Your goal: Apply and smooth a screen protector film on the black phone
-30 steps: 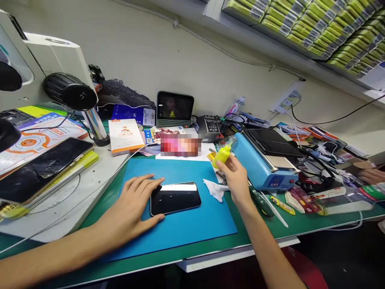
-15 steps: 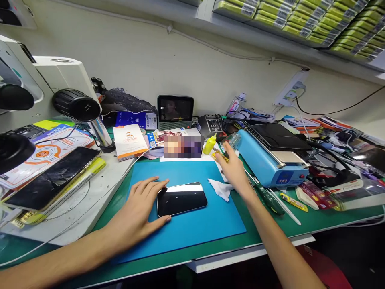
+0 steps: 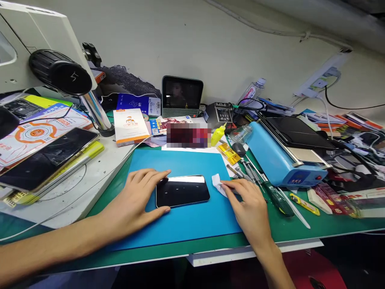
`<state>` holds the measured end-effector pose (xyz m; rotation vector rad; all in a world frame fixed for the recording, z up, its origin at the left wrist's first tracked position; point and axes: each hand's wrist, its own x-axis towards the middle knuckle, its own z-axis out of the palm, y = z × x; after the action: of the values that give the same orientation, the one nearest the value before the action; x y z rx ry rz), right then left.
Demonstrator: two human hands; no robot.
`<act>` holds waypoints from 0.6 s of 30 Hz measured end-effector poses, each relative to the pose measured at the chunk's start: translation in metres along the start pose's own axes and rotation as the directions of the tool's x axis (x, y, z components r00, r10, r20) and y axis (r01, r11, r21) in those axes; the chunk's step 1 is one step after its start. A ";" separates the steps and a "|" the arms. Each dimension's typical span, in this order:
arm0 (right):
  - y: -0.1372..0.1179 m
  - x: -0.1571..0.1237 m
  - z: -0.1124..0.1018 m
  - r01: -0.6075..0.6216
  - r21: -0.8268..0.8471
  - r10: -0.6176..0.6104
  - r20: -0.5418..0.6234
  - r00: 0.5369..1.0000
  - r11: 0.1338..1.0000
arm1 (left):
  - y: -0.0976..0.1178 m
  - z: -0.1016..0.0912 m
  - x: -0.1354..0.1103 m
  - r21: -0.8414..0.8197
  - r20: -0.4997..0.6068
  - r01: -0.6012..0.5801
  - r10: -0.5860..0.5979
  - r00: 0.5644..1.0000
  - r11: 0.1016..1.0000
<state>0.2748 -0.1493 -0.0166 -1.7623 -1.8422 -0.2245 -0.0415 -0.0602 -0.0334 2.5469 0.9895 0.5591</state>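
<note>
A dark smartphone (image 3: 183, 193) lies screen up on the blue mat (image 3: 180, 228), with a bright reflection along its upper edge. My left hand (image 3: 140, 190) grips its left end, fingers at the far corner and thumb at the near corner. To the right of the phone, my right hand (image 3: 249, 204) is closed in a pinch on a crumpled white wipe (image 3: 215, 181), just above or on the mat; part of the wipe is hidden behind the fingers. Several screwdrivers (image 3: 248, 170) lie just beyond that hand.
A light-blue heating machine (image 3: 273, 154) stands at right, near a green-handled screwdriver (image 3: 278, 198) and a yellow cutter knife (image 3: 304, 204). A yellow dropper bottle (image 3: 218, 135) stands behind the mat. A microscope (image 3: 60, 72) and another phone (image 3: 51, 156) are at left.
My right hand has come back from near the yellow bottle and taken hold of the white wipe. The left hand stays at the phone. The view has shifted slightly.
</note>
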 end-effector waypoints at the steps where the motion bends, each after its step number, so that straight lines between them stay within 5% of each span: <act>1: -0.006 -0.002 -0.001 -0.014 0.030 0.015 -0.037 0.999 0.999 | 0.000 0.000 0.000 -0.003 0.002 0.000 0.000 1.000 1.000; 5: -0.033 -0.020 -0.002 -0.007 0.088 0.007 0.001 1.000 0.996 | -0.001 0.000 0.000 0.002 0.001 -0.004 0.004 1.000 1.000; 9: -0.051 -0.042 0.000 0.108 -0.027 -0.106 0.086 0.991 0.994 | -0.001 0.001 0.001 0.018 -0.002 -0.018 0.018 1.000 1.000; 18: -0.050 -0.059 -0.001 0.242 -0.062 -0.219 0.252 0.943 0.968 | -0.001 0.001 0.001 0.024 0.018 -0.012 0.012 1.000 1.000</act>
<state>0.2252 -0.2067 -0.0327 -1.6937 -2.2521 -0.1933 -0.0409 -0.0588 -0.0339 2.5759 0.9813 0.5298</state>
